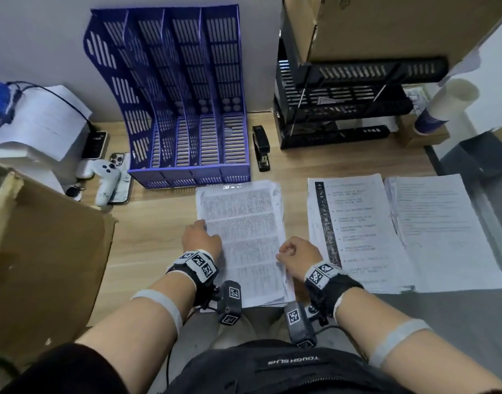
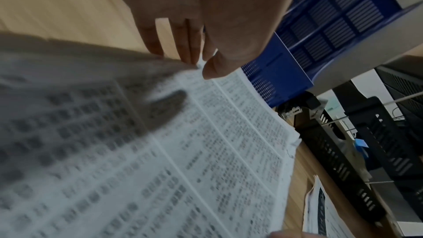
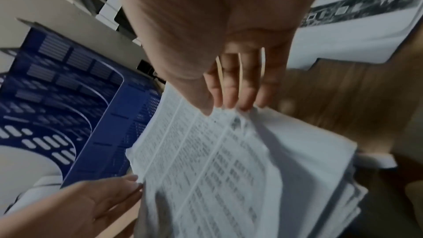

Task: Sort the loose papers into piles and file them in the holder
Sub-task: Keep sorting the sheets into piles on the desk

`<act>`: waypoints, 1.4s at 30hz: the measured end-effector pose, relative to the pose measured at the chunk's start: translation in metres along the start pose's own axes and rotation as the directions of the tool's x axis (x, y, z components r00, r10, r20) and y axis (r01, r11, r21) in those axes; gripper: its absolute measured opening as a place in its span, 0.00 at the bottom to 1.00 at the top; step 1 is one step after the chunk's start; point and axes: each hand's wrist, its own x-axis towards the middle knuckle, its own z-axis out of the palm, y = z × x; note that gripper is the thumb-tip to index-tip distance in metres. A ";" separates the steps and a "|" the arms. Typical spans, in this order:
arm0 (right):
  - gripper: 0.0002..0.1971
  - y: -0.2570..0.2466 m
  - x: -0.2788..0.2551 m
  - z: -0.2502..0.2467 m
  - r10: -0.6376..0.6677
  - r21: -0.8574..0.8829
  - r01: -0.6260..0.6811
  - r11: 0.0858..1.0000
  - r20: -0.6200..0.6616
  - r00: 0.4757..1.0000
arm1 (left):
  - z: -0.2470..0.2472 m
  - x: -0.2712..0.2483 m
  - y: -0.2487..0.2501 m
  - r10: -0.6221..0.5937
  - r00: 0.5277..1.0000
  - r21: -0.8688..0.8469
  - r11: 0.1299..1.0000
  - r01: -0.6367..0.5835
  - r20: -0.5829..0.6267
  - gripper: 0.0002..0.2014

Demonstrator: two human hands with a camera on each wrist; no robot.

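Note:
A pile of densely printed papers lies on the wooden desk in front of the blue slotted file holder, whose compartments look empty. My left hand pinches the pile's left edge, thumb on top and fingers at the edge. My right hand grips the right edge, with the thumb over the top sheets and the fingers curled under them, so the sheets bow upward. Two more piles lie to the right: one with a dark strip down its margin and one of plain text.
A black stapler stands right of the holder. Stacked black trays under a cardboard box sit at the back right, with paper cups beside them. At the left are a large cardboard box, a white game controller and a paper stack.

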 end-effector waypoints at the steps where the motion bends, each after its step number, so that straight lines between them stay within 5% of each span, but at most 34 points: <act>1: 0.09 -0.002 0.000 0.002 -0.019 -0.035 0.017 0.999 -0.047 0.999 | -0.001 0.000 -0.004 0.018 1.000 -0.037 0.999 -0.017 0.009 0.26; 4: 0.17 -0.002 0.002 0.003 -0.013 -0.081 0.005 0.997 -0.102 0.995 | -0.002 -0.005 -0.010 0.063 0.998 -0.117 0.991 -0.059 0.027 0.21; 7: 0.12 0.004 0.002 0.001 0.045 -0.144 -0.053 0.988 -0.061 0.997 | 0.000 -0.010 -0.014 0.100 0.994 -0.173 0.980 -0.093 0.032 0.17; 11: 0.08 0.012 0.003 -0.002 0.029 -0.169 -0.058 0.984 -0.171 0.985 | 0.001 -0.008 -0.023 0.127 0.992 -0.195 0.973 -0.126 -0.004 0.19; 19: 0.05 0.016 -0.002 -0.015 0.012 -0.058 -0.041 0.997 -0.432 0.902 | -0.002 -0.005 -0.022 0.125 0.986 -0.144 0.984 -0.108 0.112 0.23; 24: 0.03 0.018 -0.003 -0.029 0.133 0.159 -0.061 0.985 -0.496 0.858 | -0.004 -0.002 -0.023 0.124 0.983 -0.084 0.990 -0.114 0.138 0.18; 30: 0.15 0.016 -0.005 -0.024 0.136 0.343 -0.057 0.937 -0.211 0.968 | -0.002 -0.010 -0.015 0.079 0.936 -0.185 0.983 -0.015 0.343 0.26; 33: 0.17 0.003 -0.009 -0.017 0.052 0.288 -0.018 0.957 -0.110 0.993 | -0.010 -0.012 -0.014 0.069 0.920 -0.153 0.988 -0.010 0.385 0.33; 36: 0.14 -0.010 -0.014 -0.006 0.015 0.150 -0.009 0.989 -0.041 0.999 | -0.018 -0.010 -0.023 0.055 0.931 -0.136 0.991 -0.006 0.362 0.37; 42: 0.22 -0.047 -0.018 0.027 -0.001 0.036 0.000 0.999 0.051 0.999 | -0.041 -0.004 -0.064 -0.033 0.975 -0.162 0.984 0.070 0.218 0.26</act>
